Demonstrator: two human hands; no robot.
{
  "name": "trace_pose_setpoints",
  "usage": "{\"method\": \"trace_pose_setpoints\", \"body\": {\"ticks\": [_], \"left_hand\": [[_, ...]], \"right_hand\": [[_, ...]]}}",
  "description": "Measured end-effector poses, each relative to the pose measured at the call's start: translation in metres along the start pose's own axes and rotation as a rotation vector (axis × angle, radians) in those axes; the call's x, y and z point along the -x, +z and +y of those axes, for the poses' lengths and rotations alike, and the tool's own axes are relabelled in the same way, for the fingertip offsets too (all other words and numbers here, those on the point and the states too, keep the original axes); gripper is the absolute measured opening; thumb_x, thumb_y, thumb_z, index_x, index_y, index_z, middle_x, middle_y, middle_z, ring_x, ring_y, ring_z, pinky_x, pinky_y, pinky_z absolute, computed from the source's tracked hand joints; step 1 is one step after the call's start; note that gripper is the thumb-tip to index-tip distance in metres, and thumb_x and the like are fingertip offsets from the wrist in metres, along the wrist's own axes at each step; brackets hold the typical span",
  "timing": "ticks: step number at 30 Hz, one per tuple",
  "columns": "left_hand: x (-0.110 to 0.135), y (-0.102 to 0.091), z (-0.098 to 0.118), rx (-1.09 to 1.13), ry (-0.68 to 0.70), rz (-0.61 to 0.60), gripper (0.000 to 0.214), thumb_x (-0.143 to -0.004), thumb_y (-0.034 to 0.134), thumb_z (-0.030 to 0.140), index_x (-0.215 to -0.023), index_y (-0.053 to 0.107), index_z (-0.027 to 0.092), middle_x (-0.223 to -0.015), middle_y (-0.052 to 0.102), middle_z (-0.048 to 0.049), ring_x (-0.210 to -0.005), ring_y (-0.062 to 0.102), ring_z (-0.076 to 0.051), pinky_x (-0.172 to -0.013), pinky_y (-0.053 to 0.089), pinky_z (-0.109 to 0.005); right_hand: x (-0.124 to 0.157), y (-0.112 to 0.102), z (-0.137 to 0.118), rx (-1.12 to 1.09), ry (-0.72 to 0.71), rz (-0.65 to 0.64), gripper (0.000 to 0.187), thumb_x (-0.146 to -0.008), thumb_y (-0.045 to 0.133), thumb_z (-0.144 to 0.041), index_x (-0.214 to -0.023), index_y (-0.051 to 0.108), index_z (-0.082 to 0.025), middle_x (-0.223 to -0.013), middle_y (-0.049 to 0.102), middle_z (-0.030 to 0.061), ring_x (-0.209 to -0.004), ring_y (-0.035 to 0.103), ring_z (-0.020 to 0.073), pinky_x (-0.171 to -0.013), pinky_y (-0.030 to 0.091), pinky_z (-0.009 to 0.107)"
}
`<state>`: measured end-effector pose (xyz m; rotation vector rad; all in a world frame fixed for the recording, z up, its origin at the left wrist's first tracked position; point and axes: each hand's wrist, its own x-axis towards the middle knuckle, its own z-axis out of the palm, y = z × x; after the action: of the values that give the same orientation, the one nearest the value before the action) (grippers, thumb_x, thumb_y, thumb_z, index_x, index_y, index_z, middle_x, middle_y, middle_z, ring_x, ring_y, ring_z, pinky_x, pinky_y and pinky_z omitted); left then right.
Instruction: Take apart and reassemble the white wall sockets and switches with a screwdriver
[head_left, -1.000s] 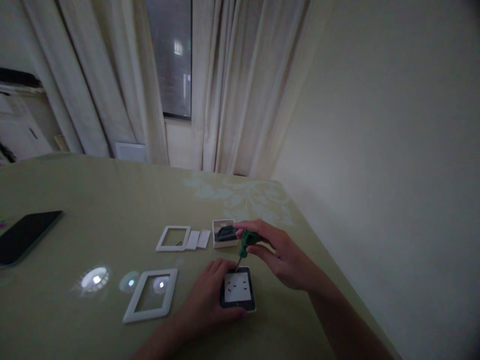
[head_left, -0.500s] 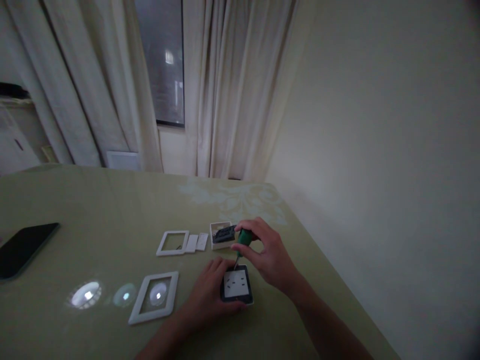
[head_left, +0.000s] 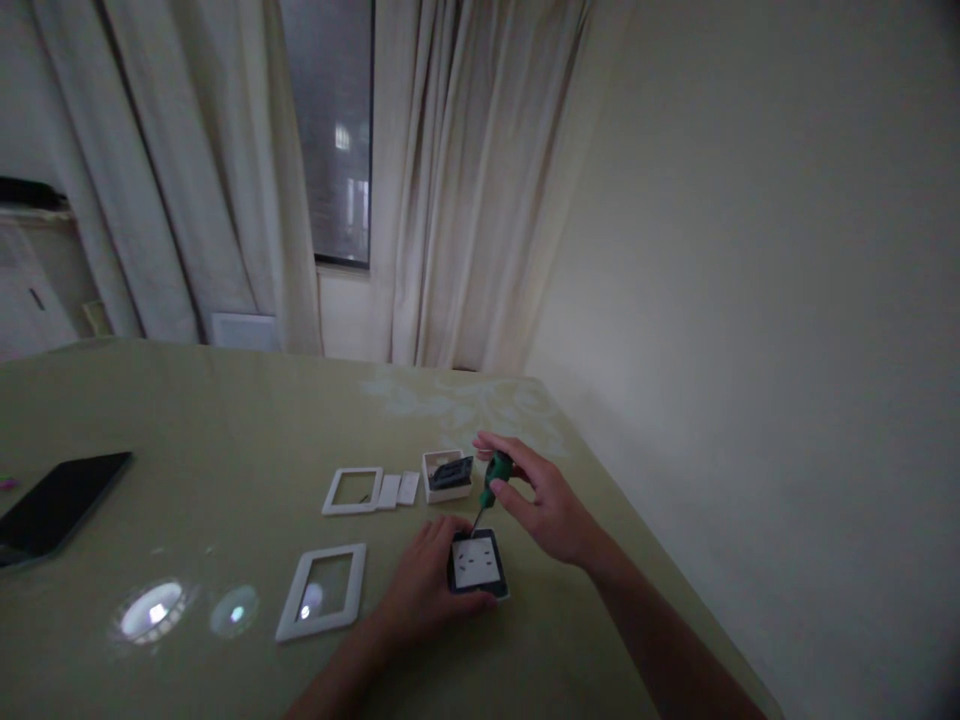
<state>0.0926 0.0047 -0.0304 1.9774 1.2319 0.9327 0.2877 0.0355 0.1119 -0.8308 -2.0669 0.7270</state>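
On the green table (head_left: 225,420), one dark phone (head_left: 60,505) lies at the far left. Two white frames come next: the larger frame (head_left: 322,592) nearer the person and the smaller frame (head_left: 352,491) farther back, with two small white strips (head_left: 397,489) just beside it. The left hand (head_left: 420,590) rests on the table, fingers curled round the left edge of one socket module (head_left: 477,565) and gripping it. Behind the module stands one small white box (head_left: 447,475) with a dark part inside. The right hand (head_left: 547,495) pinches one green-handled screwdriver (head_left: 495,475) in its fingertips. The screwdriver is tilted, its tip at the module's far left corner.
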Motion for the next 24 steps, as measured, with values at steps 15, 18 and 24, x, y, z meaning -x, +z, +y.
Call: {"method": "trace_pose_setpoints", "body": {"ticks": [15,18,24], "left_hand": [[-0.001,0.003,-0.003,0.003,0.019,0.012,0.067,-0.068,0.094,0.037,-0.127,0.064,0.025,-0.126,0.072,-0.0103,-0.119,0.066,-0.038,-0.103,0.054,-0.052],[0.001,0.0,-0.002,-0.005,0.026,-0.006,0.067,-0.073,0.091,0.036,-0.132,0.062,0.024,-0.13,0.07,-0.012,-0.121,0.065,-0.039,-0.105,0.053,-0.054],[0.004,-0.009,-0.005,-0.023,0.036,-0.087,0.092,-0.06,0.097,0.029,-0.142,0.057,0.023,-0.139,0.066,-0.0136,-0.131,0.059,-0.041,-0.115,0.048,-0.057]], "right_hand": [[0.005,0.045,0.006,0.022,-0.045,0.431,0.03,-0.091,0.083,-0.027,-0.12,0.079,-0.028,-0.106,0.075,0.0061,-0.099,0.071,0.0225,-0.093,0.06,0.037],[0.007,0.051,0.015,-0.129,0.011,0.408,0.039,-0.088,0.086,-0.032,-0.126,0.078,-0.027,-0.11,0.077,0.0072,-0.102,0.074,0.0236,-0.095,0.06,0.038],[0.012,0.033,0.066,-0.481,0.25,0.711,0.05,-0.077,0.091,-0.058,-0.107,0.077,-0.019,-0.089,0.078,0.0057,-0.083,0.074,0.0213,-0.07,0.061,0.029]]}}
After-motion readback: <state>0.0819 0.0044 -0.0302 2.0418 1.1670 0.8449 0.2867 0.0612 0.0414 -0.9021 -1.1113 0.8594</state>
